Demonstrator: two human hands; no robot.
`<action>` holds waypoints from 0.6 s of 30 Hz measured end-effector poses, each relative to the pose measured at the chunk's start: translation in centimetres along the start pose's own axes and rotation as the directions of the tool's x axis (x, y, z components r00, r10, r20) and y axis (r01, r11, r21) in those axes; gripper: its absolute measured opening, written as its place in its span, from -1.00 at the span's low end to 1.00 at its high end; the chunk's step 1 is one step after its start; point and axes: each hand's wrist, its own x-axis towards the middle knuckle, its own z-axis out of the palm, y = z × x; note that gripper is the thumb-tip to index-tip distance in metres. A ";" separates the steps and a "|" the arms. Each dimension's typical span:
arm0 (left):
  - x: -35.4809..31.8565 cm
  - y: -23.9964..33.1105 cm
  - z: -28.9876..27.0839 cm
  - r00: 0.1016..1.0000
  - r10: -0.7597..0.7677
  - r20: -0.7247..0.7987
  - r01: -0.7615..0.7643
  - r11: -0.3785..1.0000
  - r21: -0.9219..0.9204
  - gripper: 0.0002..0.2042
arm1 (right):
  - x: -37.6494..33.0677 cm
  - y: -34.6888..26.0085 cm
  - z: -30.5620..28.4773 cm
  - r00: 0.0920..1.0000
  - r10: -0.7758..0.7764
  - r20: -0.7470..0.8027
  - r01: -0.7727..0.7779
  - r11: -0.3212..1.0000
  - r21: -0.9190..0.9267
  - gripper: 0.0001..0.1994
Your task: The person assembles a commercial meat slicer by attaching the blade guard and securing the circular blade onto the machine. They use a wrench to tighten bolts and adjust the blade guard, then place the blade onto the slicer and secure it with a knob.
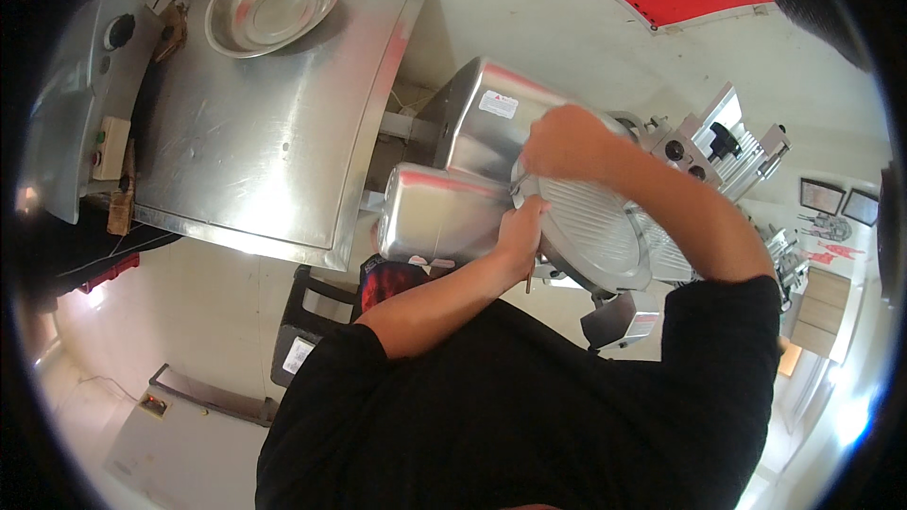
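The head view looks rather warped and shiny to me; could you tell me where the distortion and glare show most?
Head view: strong fisheye bend with a black rim, so the steel table edges curve; bright glare and reddish reflections on the slicer housings and the bowl; blown-out light at the lower right; left hand and right hand are slightly soft.

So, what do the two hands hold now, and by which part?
Both hands grip the round ribbed blade cover of the meat slicer: the left hand at its near left rim, the right hand at its upper rim.
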 end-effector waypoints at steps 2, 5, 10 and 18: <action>0.0 -1.0 0.3 0.970 0.236 0.056 -0.238 0.971 0.019 -0.64 | -2.4 -4.4 -0.3 0.996 0.079 0.030 -0.080 0.994 0.068 -0.78; 0.0 -1.0 0.4 0.972 0.232 0.044 -0.232 0.973 0.004 -0.64 | -3.9 -9.2 0.4 0.993 0.097 0.066 -0.104 0.989 0.109 -0.77; -0.1 -0.5 0.4 0.993 0.114 0.002 -0.114 0.993 -0.004 -0.65 | -4.2 -7.8 0.0 0.986 0.162 -0.030 -0.160 0.984 0.077 -0.80; -0.6 0.0 0.5 0.999 -0.002 -0.042 0.003 1.000 0.029 -0.66 | 1.2 3.6 0.4 0.990 -0.101 -0.097 0.108 0.992 0.069 -0.63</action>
